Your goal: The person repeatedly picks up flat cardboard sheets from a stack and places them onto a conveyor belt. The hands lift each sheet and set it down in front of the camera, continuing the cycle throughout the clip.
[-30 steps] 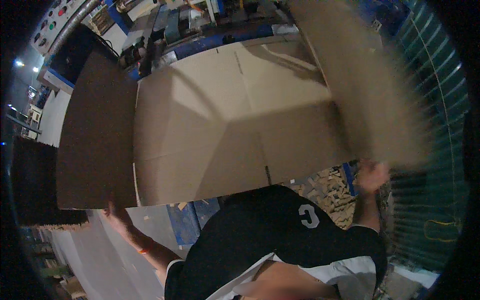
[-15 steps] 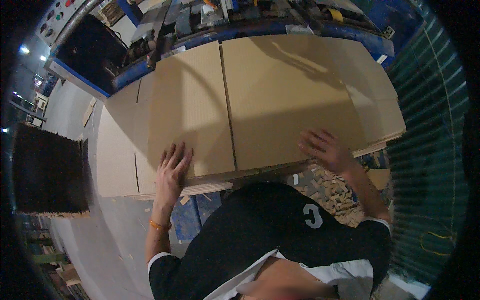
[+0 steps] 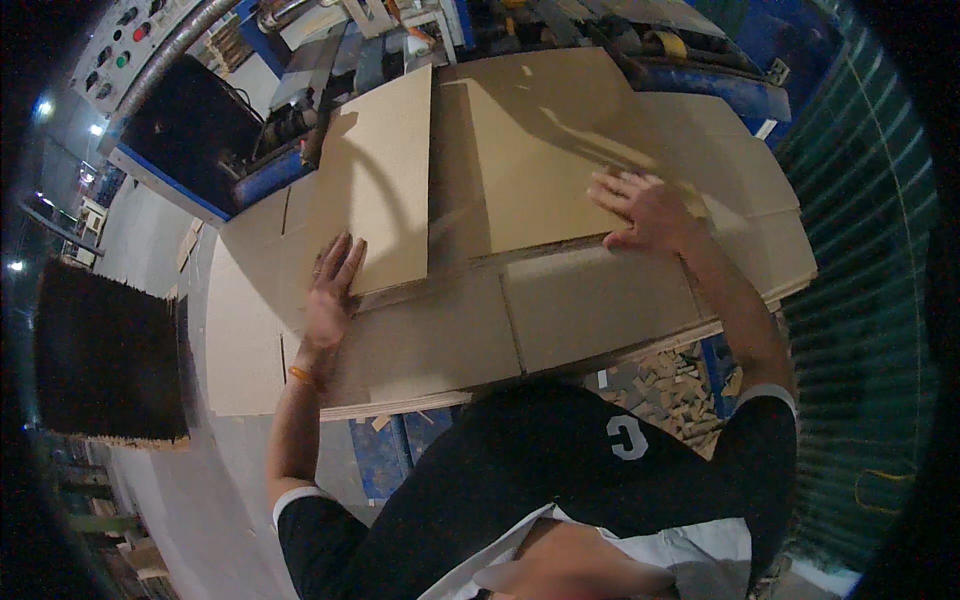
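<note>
Seen from the head view: narrow left panel (image 3: pixel 385 185) and wide right panel (image 3: pixel 560 190), both of brown cardboard, lying on top of a stack of flat cardboard sheets (image 3: pixel 430 350) in front of a machine with a blue frame (image 3: pixel 705 92).

Left grip (image 3: pixel 335 285): fingers extended over the near left corner of the narrow panel, thumb hidden; pinching or merely resting, cannot tell. Right grip (image 3: pixel 640 212): fingers outstretched and parted on the wide panel, near its front edge, closed round nothing. Orange wristband (image 3: pixel 303 376) on the left wrist.

Writing: one large pale character (image 3: pixel 627 437) on the black shirt (image 3: pixel 520 470). On the control panel (image 3: pixel 125 45), upper left, coloured buttons, with any labels too small to read.

Edges and room: between the two panels, a shadowed gap; front edge of the narrow panel nearer to the person than that of the wide one. Before both, a bare strip of creased sheet down to the stack's front edge, close to the shirt. At right, stack corner near the green corrugated wall (image 3: pixel 870 280); at left, a strip of grey floor (image 3: pixel 200 500) before a dark stack (image 3: pixel 110 350). Below the front edge, right of the shirt, loose brown scraps (image 3: pixel 680 390).
</note>
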`<state>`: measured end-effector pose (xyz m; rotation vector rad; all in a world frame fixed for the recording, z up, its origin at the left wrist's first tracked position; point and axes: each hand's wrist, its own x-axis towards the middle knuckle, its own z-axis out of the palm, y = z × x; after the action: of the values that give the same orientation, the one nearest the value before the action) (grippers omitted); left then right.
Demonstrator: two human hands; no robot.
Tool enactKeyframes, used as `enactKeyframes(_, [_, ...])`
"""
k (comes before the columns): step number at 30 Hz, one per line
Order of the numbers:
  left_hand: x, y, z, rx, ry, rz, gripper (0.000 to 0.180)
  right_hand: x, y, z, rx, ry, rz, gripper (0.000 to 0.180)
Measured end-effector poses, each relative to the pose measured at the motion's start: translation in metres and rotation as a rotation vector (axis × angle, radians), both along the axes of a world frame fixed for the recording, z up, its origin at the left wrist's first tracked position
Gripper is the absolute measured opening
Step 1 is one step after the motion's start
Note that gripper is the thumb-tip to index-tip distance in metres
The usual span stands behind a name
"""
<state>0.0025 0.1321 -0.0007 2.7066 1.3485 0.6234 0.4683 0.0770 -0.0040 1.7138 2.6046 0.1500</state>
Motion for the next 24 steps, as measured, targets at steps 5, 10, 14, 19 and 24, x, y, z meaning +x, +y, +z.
enactKeyframes(5, [0.003, -0.013, 0.001, 0.084, 0.029, -0.036, 0.071, 0.018, 0.004, 0.002, 0.102, 0.064, 0.104, 0.078])
enactKeyframes(10, [0.016, -0.006, 0.001, 0.073, -0.164, 0.013, 0.064, 0.018, 0.002, -0.004, 0.041, 0.04, 0.09, 0.078])
enactKeyframes(14, [0.045, 0.048, -0.005, 0.14, -0.303, 0.015, 0.062, 0.016, 0.048, -0.003, 0.051, 0.155, 0.085, 0.068])
enactKeyframes(19, [0.069, 0.12, -0.009, 0.261, 0.102, 0.312, 0.071, -0.005, 0.091, -0.01, 0.098, 0.01, -0.19, 0.056])
enactKeyframes(24, [0.022, 0.082, -0.009, 0.342, -0.169, 0.109, 0.075, 0.01, 0.025, -0.006, 0.425, 0.107, -0.334, 0.055])
